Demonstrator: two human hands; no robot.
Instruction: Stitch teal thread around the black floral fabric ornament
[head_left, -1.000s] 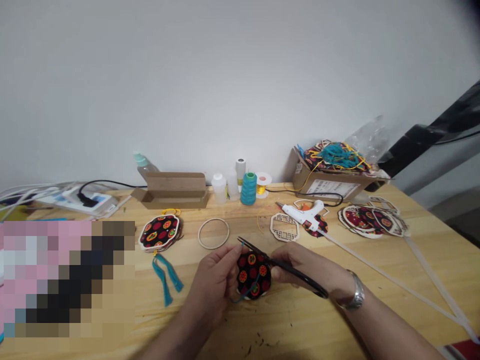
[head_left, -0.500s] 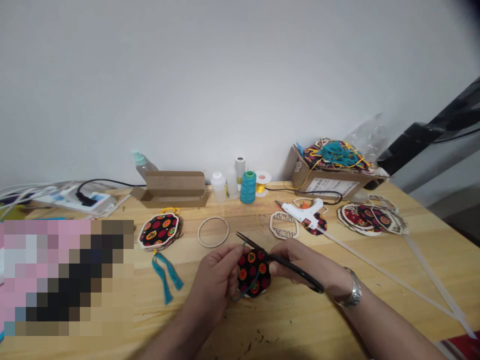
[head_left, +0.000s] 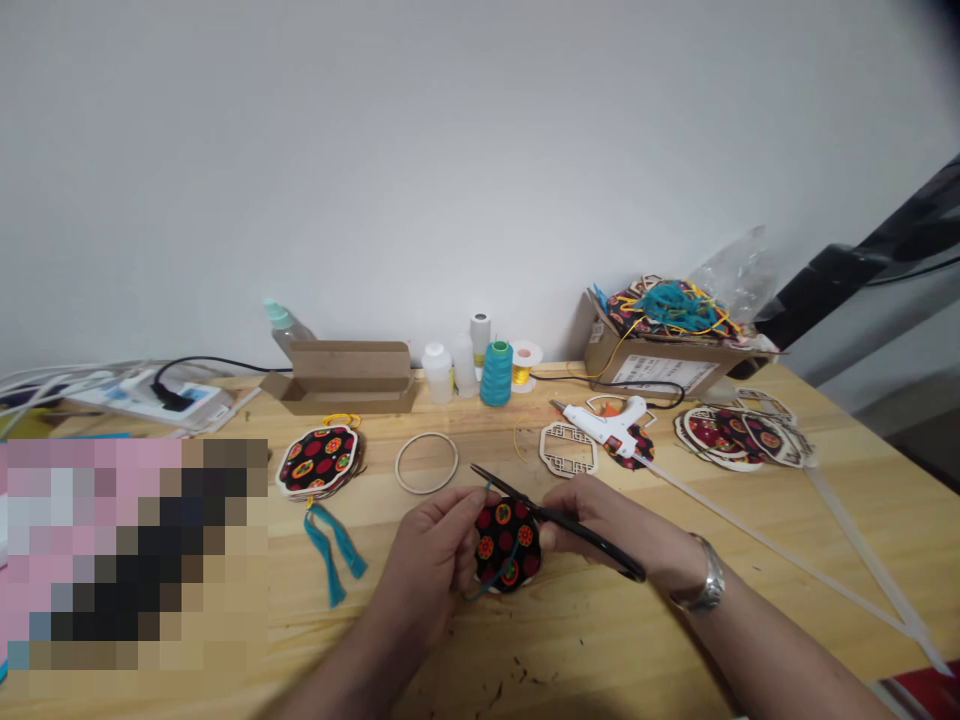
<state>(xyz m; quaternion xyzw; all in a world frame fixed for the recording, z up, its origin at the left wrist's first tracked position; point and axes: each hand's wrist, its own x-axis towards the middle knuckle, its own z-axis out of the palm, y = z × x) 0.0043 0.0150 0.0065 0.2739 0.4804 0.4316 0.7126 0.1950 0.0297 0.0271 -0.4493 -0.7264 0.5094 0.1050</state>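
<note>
Black-handled scissors [head_left: 581, 535] are in my right hand [head_left: 581, 505], which is closed round them. Their blades point up and left, and a short end of teal thread [head_left: 489, 487] stands at the blades. Between its thumb and fingertips my left hand [head_left: 435, 545] pinches that thread. A strand of it loops down over a patterned black fabric piece [head_left: 504, 543] with red and orange flowers. This piece lies below the scissors, partly covered by my left hand; I cannot tell whether the fingers also grip it.
Left of my hands lie stacked fabric ornaments [head_left: 318, 460] with a teal tassel [head_left: 334, 550] and a wooden ring [head_left: 427, 463]. A white glue gun [head_left: 611, 425] and wooden lattice frame [head_left: 568, 450] lie right. Behind stand a teal thread cone [head_left: 496, 375], bottles [head_left: 438, 373] and a filled carton [head_left: 660, 370].
Almost nothing differs. The scissors have shifted very slightly, while both hands keep their places over the fabric piece.
</note>
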